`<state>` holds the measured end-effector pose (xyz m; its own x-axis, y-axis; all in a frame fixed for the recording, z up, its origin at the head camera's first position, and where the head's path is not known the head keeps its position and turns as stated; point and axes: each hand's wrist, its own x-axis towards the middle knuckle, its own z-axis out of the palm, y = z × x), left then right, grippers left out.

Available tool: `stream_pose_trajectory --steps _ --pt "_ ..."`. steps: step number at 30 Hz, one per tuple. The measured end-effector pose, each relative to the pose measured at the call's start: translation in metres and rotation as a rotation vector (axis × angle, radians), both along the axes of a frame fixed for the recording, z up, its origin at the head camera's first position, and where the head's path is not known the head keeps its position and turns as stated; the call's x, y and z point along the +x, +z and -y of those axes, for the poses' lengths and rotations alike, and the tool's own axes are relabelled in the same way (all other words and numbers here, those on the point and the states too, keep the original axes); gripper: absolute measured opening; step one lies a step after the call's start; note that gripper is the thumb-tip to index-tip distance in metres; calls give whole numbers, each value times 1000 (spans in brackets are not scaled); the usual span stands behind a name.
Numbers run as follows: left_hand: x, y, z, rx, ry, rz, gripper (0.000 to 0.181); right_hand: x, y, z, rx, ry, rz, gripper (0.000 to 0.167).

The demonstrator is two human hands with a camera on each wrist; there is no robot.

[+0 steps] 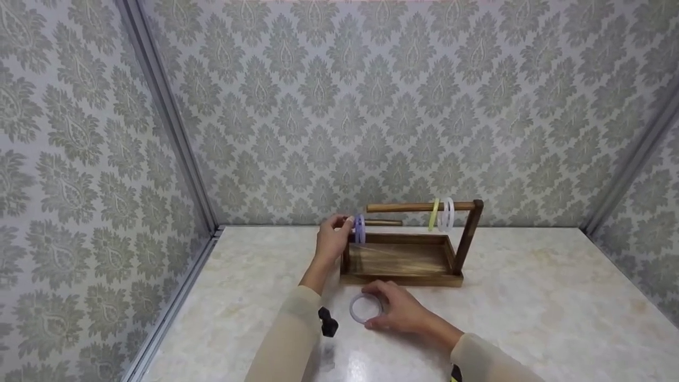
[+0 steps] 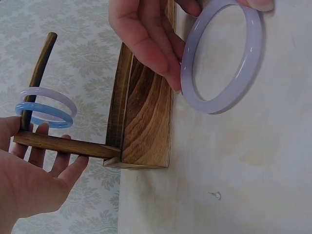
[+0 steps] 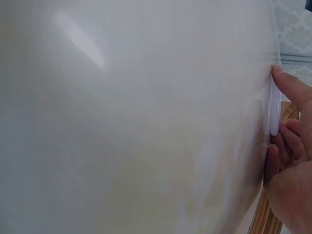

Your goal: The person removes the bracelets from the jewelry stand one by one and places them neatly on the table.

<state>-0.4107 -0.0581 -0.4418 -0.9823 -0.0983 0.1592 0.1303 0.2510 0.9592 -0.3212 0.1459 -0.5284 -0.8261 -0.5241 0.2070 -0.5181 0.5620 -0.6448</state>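
Observation:
A wooden bangle stand (image 1: 400, 279) with a tray base and two side arms is on the table. My left hand (image 1: 332, 236) holds the top of its left post (image 2: 68, 147), thumb on one side and fingers on the other. A lavender bangle (image 2: 48, 94) and a blue bangle (image 2: 41, 112) hang on that arm beside the hand. In front of the tray, my right hand (image 1: 400, 309) pinches another lavender bangle (image 1: 351, 313) by its rim between thumb and fingers. That bangle (image 3: 275, 109) is edge-on in the right wrist view; I cannot tell whether it touches the table.
On the stand's taller right arm (image 1: 400, 207) hang a yellow bangle (image 1: 434, 215) and white bangles (image 1: 451, 215) near the post. A marbled table (image 1: 541, 297) lies around the stand, with a patterned wall (image 1: 350, 106) close behind it.

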Motion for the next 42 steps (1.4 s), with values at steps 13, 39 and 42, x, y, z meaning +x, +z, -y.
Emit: stream_pose_trajectory --steps 13,39,42 --pt "-1 -3 -1 17 2 -17 27 0 4 -3 -9 26 50 76" --pt "-1 -3 -4 91 1 3 27 -6 7 -6 -65 59 142 72" --pt "-1 -4 -4 70 -6 -7 28 -6 6 -6 -81 69 151 72"
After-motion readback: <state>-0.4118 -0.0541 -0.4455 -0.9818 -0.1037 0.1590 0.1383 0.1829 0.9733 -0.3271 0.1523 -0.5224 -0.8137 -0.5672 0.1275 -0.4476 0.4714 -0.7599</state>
